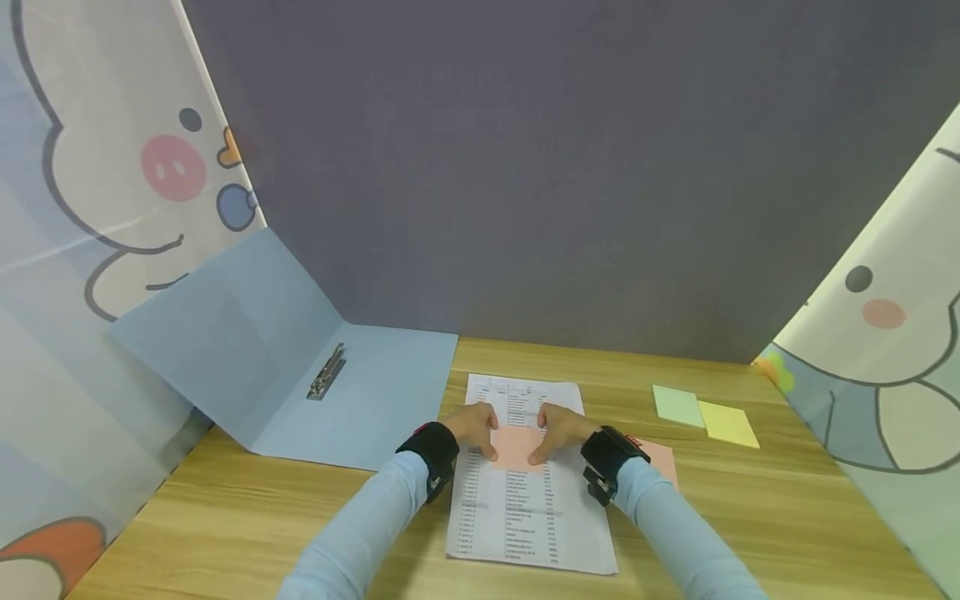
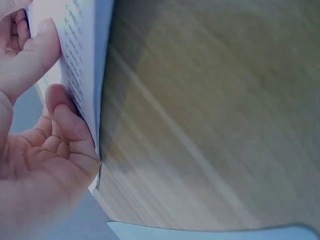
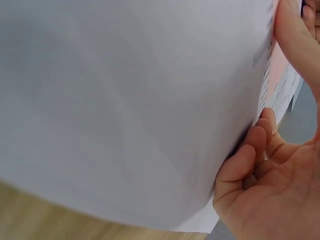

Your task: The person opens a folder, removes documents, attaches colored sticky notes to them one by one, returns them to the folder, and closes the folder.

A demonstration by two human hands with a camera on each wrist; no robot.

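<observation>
A pink sticky note (image 1: 517,448) lies over the upper middle of a printed sheet of paper (image 1: 480,525) on the table. My left hand (image 1: 474,427) holds the note at its left side, thumb toward the lower corner and other fingers curled in near the top. Mirroring it, my right hand (image 1: 562,432) holds the note's right side. Both wrist views show the curled fingers (image 2: 70,122) resting against the paper, with the thumb extended (image 3: 298,37) along the note's side. Part of the note is covered by the fingertips.
A light blue folder (image 1: 382,392) with a metal clip (image 1: 327,372) stands open at the left. To the right lie a green sticky note (image 1: 678,406), a yellow one (image 1: 728,423) and another pink one (image 1: 662,460), partly behind my right wrist. A grey panel (image 1: 525,167) rises behind the wooden table (image 1: 810,517).
</observation>
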